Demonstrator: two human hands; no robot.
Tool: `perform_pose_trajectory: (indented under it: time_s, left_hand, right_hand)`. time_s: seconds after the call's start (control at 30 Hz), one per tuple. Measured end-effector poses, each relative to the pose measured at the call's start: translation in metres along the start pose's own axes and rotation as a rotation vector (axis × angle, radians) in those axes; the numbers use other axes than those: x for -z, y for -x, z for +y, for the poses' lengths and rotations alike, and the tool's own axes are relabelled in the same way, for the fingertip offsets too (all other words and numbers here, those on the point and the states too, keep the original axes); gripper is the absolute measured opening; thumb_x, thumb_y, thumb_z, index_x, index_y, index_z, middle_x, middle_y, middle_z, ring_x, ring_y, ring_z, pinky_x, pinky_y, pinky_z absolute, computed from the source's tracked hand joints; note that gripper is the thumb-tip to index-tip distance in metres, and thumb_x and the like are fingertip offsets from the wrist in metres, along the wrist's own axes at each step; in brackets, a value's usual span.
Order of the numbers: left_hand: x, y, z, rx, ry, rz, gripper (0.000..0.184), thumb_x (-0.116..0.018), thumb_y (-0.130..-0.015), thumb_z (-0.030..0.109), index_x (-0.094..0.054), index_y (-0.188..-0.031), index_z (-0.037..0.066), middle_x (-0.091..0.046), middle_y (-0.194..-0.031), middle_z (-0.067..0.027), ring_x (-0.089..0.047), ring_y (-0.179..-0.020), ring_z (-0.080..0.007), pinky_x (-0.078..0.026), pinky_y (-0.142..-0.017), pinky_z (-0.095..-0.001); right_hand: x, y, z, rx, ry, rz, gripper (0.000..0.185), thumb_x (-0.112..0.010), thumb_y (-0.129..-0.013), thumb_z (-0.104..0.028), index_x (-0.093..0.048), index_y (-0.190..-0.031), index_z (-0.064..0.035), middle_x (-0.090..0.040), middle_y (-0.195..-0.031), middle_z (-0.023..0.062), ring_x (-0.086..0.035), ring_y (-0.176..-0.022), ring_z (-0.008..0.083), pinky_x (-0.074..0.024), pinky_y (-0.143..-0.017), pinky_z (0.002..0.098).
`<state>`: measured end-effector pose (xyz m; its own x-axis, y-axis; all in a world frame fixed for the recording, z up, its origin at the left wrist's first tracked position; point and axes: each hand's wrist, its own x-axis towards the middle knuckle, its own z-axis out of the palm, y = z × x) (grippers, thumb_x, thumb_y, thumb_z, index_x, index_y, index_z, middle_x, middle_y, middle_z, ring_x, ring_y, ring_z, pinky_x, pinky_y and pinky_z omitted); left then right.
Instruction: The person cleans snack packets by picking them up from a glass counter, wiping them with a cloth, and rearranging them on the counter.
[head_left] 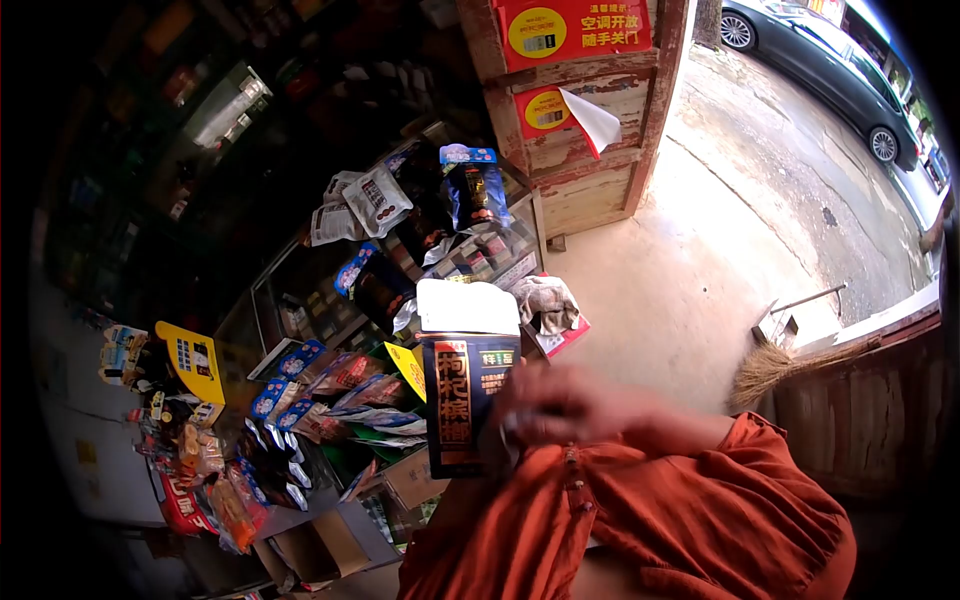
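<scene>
A dark pouch (462,405) with gold Chinese lettering and a white top flap is held upright in front of my body. My left hand (497,440) is in shadow at the pouch's right edge, gripping it, mostly hidden behind my other hand. Reaching in from the right, my right hand (560,402) lies by that same edge. Motion blurs its fingers, so their grip does not show. Beyond the pouch, a glass display counter (325,290) carries similar blue-topped pouches (474,190) and white-backed packets (378,200).
Packaged snacks (350,385) fill racks at the left, near an open cardboard box (315,548). A crumpled cloth (548,303) lies at the counter's end. A straw broom (770,372) and dustpan (785,325) are by the doorway. Outside stands a parked car (830,60).
</scene>
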<state>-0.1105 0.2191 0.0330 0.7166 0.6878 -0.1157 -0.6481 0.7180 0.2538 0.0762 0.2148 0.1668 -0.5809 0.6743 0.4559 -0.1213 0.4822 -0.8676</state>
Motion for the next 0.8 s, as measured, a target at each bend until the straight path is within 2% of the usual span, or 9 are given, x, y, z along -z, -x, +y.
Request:
perform_pose_trajectory:
  time_s: [0.07,0.1,0.27,0.43,0.5,0.57,0.63,0.7,0.8]
  left_hand:
    - [-0.003,-0.002,-0.006,0.008,-0.008,-0.008,0.075,-0.041,-0.092,0.062,-0.04,-0.142,0.006,-0.048,-0.077,-0.0103,-0.046,-0.054,-0.0204,-0.039,-0.05,-0.0309]
    - [-0.004,-0.001,-0.01,0.019,-0.008,-0.01,0.075,-0.041,-0.092,0.062,-0.04,-0.142,0.006,-0.048,-0.077,-0.0103,-0.046,-0.054,-0.0203,-0.039,-0.049,-0.0309]
    - [0.0,-0.003,-0.008,-0.007,0.0,-0.005,0.073,-0.041,-0.093,0.061,-0.041,-0.141,0.006,-0.048,-0.077,-0.0102,-0.045,-0.053,-0.0202,-0.039,-0.048,-0.0308]
    - [0.015,-0.003,0.009,-0.075,0.045,-0.033,0.072,-0.04,-0.093,0.06,-0.042,-0.14,0.006,-0.048,-0.076,-0.0102,-0.045,-0.052,-0.0201,-0.038,-0.047,-0.0307]
    - [0.019,-0.002,0.017,-0.087,0.055,-0.063,0.071,-0.04,-0.094,0.06,-0.042,-0.14,0.005,-0.048,-0.076,-0.0102,-0.045,-0.052,-0.0201,-0.038,-0.047,-0.0306]
    - [0.017,-0.001,0.022,-0.09,0.046,-0.086,0.071,-0.04,-0.094,0.059,-0.042,-0.14,0.005,-0.048,-0.076,-0.0102,-0.045,-0.051,-0.02,-0.038,-0.046,-0.0306]
    - [-0.011,-0.007,0.028,-0.082,-0.054,-0.089,0.063,-0.038,-0.097,0.055,-0.047,-0.134,0.005,-0.045,-0.072,-0.0079,-0.039,-0.045,-0.0187,-0.034,-0.04,-0.0297]
    - [-0.003,-0.013,0.018,-0.045,0.083,-0.126,0.056,-0.041,-0.097,0.051,-0.052,-0.128,0.006,-0.056,-0.081,-0.0083,-0.055,-0.062,-0.0199,-0.046,-0.055,-0.0298]
    - [0.004,-0.008,0.006,-0.03,0.095,-0.08,0.055,-0.042,-0.097,0.05,-0.053,-0.127,0.006,-0.058,-0.084,-0.0081,-0.056,-0.067,-0.0199,-0.046,-0.06,-0.0304]
  right_hand:
    - [0.015,-0.014,-0.005,0.03,0.15,0.265,0.024,-0.061,-0.089,-0.007,-0.062,-0.113,-0.0048,-0.06,-0.099,0.0118,-0.06,-0.093,0.0277,-0.0487,-0.081,0.0366]
    - [0.019,-0.019,-0.004,-0.003,0.223,0.255,0.033,-0.064,-0.087,-0.006,-0.062,-0.119,-0.0044,-0.06,-0.107,0.0133,-0.058,-0.098,0.0282,-0.0476,-0.086,0.0362]
    - [0.002,-0.013,0.025,-0.028,0.621,0.249,0.038,-0.066,-0.083,-0.006,-0.061,-0.121,-0.007,-0.059,-0.109,0.0138,-0.059,-0.101,0.0325,-0.0513,-0.082,0.0404]
    - [-0.016,0.031,0.053,-0.16,0.547,0.227,0.054,-0.071,-0.077,-0.015,-0.057,-0.128,-0.0112,-0.059,-0.108,0.0107,-0.059,-0.098,0.0329,-0.0529,-0.079,0.0407]
    - [-0.009,0.037,0.062,-0.158,0.396,0.083,0.052,-0.072,-0.075,-0.015,-0.059,-0.125,-0.0105,-0.061,-0.1,0.0114,-0.061,-0.095,0.0323,-0.0534,-0.077,0.0412]
    - [0.004,0.044,0.063,-0.192,0.307,0.132,0.031,-0.069,-0.079,-0.012,-0.064,-0.11,-0.0087,-0.06,-0.094,0.0136,-0.063,-0.087,0.0324,-0.0529,-0.073,0.0409]
    - [0.013,0.022,0.04,-0.291,0.297,0.304,0.028,-0.068,-0.081,-0.009,-0.065,-0.109,-0.0067,-0.064,-0.094,0.0128,-0.061,-0.093,0.0306,-0.0506,-0.081,0.0395]
    - [0.016,0.01,0.041,-0.268,0.337,0.35,0.027,-0.067,-0.083,-0.011,-0.063,-0.11,-0.007,-0.061,-0.097,0.0137,-0.06,-0.093,0.0315,-0.0499,-0.081,0.0406]
    - [0.004,-0.001,0.044,-0.279,0.431,0.25,0.043,-0.067,-0.087,-0.021,-0.053,-0.125,-0.0079,-0.053,-0.112,0.0174,-0.058,-0.099,0.0367,-0.0501,-0.084,0.0423]
